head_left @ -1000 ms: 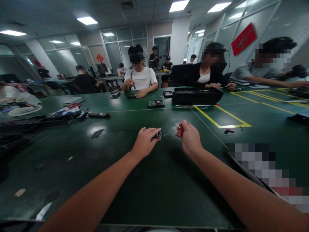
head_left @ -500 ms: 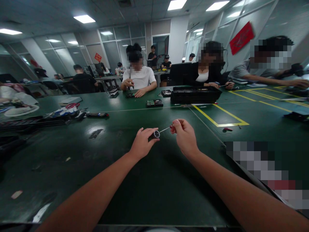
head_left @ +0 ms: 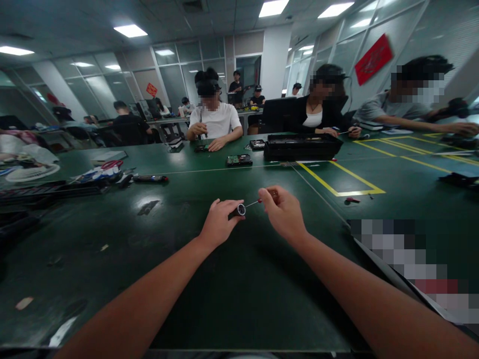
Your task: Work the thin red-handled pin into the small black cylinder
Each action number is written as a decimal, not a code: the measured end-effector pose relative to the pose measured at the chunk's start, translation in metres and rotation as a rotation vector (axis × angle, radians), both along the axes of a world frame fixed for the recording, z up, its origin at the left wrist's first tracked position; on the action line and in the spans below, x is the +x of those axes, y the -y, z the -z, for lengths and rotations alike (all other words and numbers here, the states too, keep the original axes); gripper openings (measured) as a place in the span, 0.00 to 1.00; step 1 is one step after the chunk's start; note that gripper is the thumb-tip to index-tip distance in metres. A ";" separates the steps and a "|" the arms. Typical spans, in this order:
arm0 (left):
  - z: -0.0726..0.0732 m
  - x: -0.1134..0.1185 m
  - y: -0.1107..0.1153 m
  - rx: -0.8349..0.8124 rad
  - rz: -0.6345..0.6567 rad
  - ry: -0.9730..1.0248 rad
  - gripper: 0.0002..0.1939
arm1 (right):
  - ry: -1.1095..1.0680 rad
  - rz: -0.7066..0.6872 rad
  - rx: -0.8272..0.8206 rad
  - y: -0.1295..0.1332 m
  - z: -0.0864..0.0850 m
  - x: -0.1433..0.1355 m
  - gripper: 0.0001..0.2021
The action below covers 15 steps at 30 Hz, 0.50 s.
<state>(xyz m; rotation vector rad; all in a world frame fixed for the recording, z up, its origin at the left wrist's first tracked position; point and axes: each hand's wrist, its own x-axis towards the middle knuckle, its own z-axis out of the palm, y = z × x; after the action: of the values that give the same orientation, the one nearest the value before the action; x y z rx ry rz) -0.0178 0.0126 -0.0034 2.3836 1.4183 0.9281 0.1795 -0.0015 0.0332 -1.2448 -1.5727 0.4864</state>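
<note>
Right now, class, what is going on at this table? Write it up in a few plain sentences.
The left hand holds a dark tube above the green table, its ringed end towards the camera. The right hand grips a screwdriver, its thin shaft pointing at that end; whether the tip touches anything inside cannot be told. Across the table, a person in a white shirt holds a tool over a small board. A black box stands to the right of them in view.
</note>
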 end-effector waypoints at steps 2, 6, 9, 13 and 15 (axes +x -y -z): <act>0.000 0.001 0.001 -0.007 0.014 -0.010 0.22 | 0.019 0.045 0.029 -0.001 0.000 0.000 0.19; 0.000 0.002 0.001 -0.014 0.020 -0.008 0.21 | -0.002 0.020 0.029 -0.004 0.003 0.002 0.16; -0.001 0.001 0.001 -0.011 -0.011 0.004 0.22 | -0.018 -0.023 -0.025 -0.004 0.005 0.003 0.15; -0.001 0.001 0.001 -0.018 -0.015 0.002 0.22 | 0.034 0.012 -0.026 -0.003 0.004 0.003 0.18; -0.001 0.001 0.001 -0.020 -0.009 0.004 0.22 | 0.031 0.018 -0.027 -0.003 0.003 0.002 0.17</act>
<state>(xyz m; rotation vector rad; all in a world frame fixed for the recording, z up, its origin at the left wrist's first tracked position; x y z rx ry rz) -0.0166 0.0120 -0.0023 2.3614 1.4311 0.9164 0.1819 0.0012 0.0297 -1.2916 -1.5838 0.4810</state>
